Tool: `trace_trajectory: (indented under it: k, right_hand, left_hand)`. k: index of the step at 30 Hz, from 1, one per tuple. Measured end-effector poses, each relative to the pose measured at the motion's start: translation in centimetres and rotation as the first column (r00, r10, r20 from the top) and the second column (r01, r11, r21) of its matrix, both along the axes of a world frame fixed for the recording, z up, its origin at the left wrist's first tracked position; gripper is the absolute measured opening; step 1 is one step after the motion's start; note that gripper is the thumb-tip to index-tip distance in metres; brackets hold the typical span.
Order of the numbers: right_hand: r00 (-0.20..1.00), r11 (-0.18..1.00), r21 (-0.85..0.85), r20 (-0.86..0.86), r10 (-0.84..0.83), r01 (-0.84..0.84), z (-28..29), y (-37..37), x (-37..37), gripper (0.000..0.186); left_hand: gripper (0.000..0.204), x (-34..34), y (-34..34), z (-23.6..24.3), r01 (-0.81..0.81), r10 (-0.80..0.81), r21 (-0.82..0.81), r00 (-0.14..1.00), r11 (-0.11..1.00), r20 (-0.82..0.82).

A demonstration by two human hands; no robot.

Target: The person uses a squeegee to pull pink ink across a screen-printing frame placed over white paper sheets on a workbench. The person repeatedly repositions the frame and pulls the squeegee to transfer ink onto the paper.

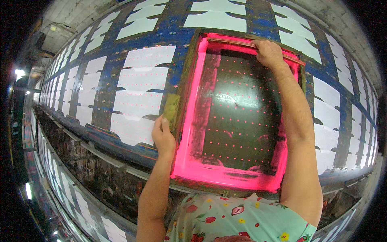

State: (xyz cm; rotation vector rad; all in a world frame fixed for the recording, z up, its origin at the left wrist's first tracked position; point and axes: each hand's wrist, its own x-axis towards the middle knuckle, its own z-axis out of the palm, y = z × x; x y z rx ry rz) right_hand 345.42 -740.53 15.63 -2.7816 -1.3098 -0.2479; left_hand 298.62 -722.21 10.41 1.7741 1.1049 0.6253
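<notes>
A screen-printing frame [187,117], its borders smeared with bright pink ink, lies in front of me. Its dark mesh [242,117] carries rows of small pink dots. At the far end, my right hand [269,53] is closed around a long, thin squeegee [229,41] that spans the frame's width. On the left side, the fingers of my left hand [163,135] are closed on a flat yellowish piece [172,109] beside the frame's edge. White cut pieces [139,101] printed with pink dots lie just left of the frame.
The long blue-stained table [169,30] holds rows of white cut pieces on both sides. Plain white pieces [326,101] lie to the right of the frame. A dark gap [96,161] runs along the table's near edge, with another table of white pieces [76,201] beyond it.
</notes>
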Motion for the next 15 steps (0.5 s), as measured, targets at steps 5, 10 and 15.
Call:
trace_trajectory:
  k: [5,10,15]
  right_hand:
    - [0.997,0.997,0.011,0.014,0.079,-0.079,-0.1,-0.4,0.8,0.036]
    - [0.994,0.993,-0.1,-0.099,0.055,-0.065,1.8,-1.4,-2.2,0.034]
    - [0.986,0.991,-0.085,-0.136,0.094,-0.106,2.3,-4.5,-11.1,0.032]
  left_hand:
    - [0.036,-0.2,0.2,-0.4,0.003,-0.003,0.018,1.0,1.0,-0.019]
    - [0.037,0.0,0.1,-0.6,-0.02,0.022,0.047,0.999,0.999,-0.042]
    - [0.047,0.1,0.8,-1.3,0.007,-0.005,0.058,1.0,0.998,-0.027]
